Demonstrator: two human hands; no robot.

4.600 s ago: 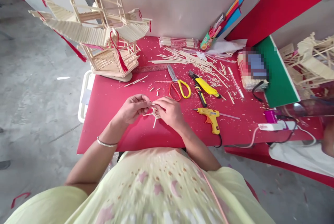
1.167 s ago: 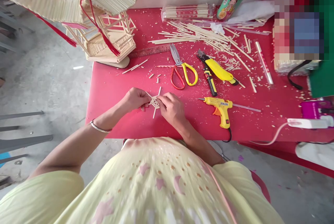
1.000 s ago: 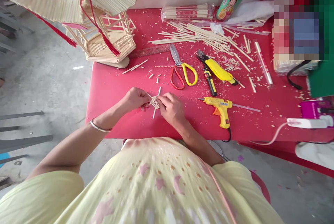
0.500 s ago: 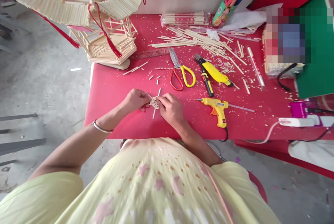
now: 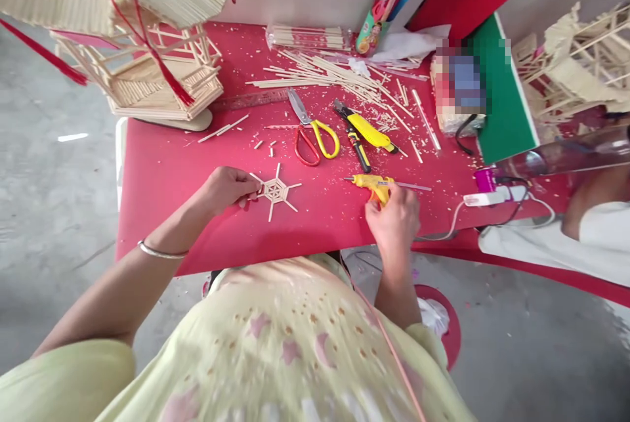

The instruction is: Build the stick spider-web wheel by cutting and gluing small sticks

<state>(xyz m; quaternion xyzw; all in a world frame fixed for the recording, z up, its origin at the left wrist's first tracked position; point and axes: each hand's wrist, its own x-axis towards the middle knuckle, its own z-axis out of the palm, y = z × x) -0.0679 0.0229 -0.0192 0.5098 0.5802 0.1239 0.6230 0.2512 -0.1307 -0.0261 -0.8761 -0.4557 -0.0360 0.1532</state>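
Note:
My left hand [image 5: 227, 187] pinches the left side of a small six-armed frame of thin wooden sticks [image 5: 274, 191], shaped like a spider web. The frame is just above or on the red tabletop; I cannot tell which. To the right, my right hand [image 5: 395, 217] is closed round the handle of a yellow hot glue gun [image 5: 369, 182], whose nozzle points left. A glue stick [image 5: 413, 186] sticks out of its back end. Beyond the hands lie scissors [image 5: 315, 133] with one red and one yellow handle, a yellow utility knife [image 5: 370, 129] and black-and-yellow pliers [image 5: 359, 151].
A tiered stick pavilion [image 5: 162, 90] with red tassels stands at the left. Loose wooden sticks [image 5: 335, 74] and crumbs cover the back of the red table [image 5: 162, 172]. A power strip [image 5: 492, 197] lies at the right, near another person's arm [image 5: 585, 202].
My right hand has left the stick frame and moved right onto the glue gun. My left hand still holds the frame. The view has turned right.

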